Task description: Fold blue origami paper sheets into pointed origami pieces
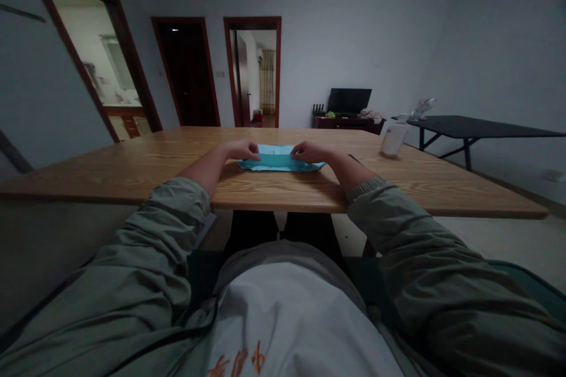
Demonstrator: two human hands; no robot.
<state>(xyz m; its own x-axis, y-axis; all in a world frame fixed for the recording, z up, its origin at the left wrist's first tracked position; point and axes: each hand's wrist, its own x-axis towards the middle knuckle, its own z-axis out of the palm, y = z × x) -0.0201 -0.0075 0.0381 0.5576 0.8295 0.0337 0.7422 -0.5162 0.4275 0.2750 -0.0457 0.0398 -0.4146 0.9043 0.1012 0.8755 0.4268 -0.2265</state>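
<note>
A light blue folded sheet (275, 159), paper or thin cloth, lies flat on the wooden table (283, 191) in front of me. A darker turquoise band crosses its middle, and a short dark line shows near the far side. My left hand (242, 149) holds its left part, the fingertips closed on the fold. On the opposite end, my right hand (308, 152) pinches the sheet with curled fingers. Both wrists reach in over the table's near edge.
A whitish bottle (395, 136) stands on the table to the right. Part of a dark thin object (354, 158) shows behind my right forearm. Farther off are a black table (477, 126) and a low cabinet (345, 122) with a screen (349, 101).
</note>
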